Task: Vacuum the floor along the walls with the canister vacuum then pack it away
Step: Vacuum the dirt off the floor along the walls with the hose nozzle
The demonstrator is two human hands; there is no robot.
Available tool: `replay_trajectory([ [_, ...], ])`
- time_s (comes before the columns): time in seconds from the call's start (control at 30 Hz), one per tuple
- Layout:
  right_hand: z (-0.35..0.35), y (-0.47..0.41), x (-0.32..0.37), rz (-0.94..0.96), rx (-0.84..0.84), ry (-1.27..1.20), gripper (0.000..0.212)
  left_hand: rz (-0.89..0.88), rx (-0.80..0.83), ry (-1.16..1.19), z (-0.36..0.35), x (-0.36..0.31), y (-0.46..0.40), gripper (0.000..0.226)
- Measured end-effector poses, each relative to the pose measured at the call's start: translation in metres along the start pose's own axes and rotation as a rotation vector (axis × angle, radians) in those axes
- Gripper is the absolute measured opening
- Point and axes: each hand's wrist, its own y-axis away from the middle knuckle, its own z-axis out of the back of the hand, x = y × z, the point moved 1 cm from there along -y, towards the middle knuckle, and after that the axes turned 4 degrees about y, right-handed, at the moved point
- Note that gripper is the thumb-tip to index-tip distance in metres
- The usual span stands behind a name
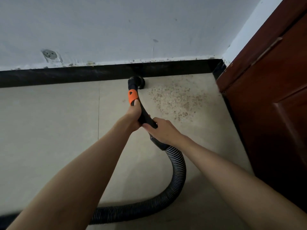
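Both your hands are on the vacuum's curved black handle tube (144, 113): left hand (133, 116) wrapped round its upper part, thumb lying along the tube and touching the orange collar (132, 97); right hand (162, 130) curled round the lower end, just above where the ribbed hose (178, 165) joins. The two hands are touching or nearly so, can't tell which. Round brush nozzle (136, 82) is down at the floor, pressed up against the black skirting (66, 75), roughly mid-wall. Hose drops from the handle, loops right, then runs back left across the floor (49, 117) under your left forearm and out at the lower-left edge; canister itself isn't in view. Around it: a spread of speckled brownish grit (176, 100) lies on the tiles just right of the nozzle, reaching toward the corner. Dark red-brown wooden door (269, 90) fills the right side, its lower edge close to the grit and boxing in that corner. Wall (116, 30) above the skirting is pale, scuffed, with a rough patched spot (49, 54) at left and flaky paint along the skirting's top edge. A tile joint (99, 103) runs straight toward you, left of the nozzle.
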Motion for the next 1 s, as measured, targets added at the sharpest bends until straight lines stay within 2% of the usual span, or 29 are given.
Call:
replay_trajectory([
  [0.17,-0.012,-0.011,-0.023,0.006,-0.027,-0.002,0.035,-0.028,-0.089,-0.064,-0.012,0.014,-0.03,0.053],
  [0.27,-0.009,-0.02,-0.038,0.011,-0.059,-0.021,0.034,-0.068,-0.085,-0.085,-0.025,0.015,-0.041,0.057],
  [0.53,-0.016,-0.027,-0.084,0.018,-0.138,-0.02,0.034,-0.202,-0.087,-0.165,-0.049,0.041,-0.06,0.039],
  [0.67,-0.017,-0.027,-0.099,0.019,-0.183,-0.053,0.033,-0.283,-0.104,-0.255,-0.061,0.05,-0.067,0.041],
  [0.83,-0.006,-0.026,-0.124,0.011,-0.267,-0.143,0.032,-0.316,-0.028,-0.36,-0.094,0.054,-0.068,0.037],
  [1.0,0.005,-0.026,-0.148,-0.032,-0.345,-0.199,0.032,-0.38,-0.026,-0.507,-0.127,0.06,-0.071,0.039],
])
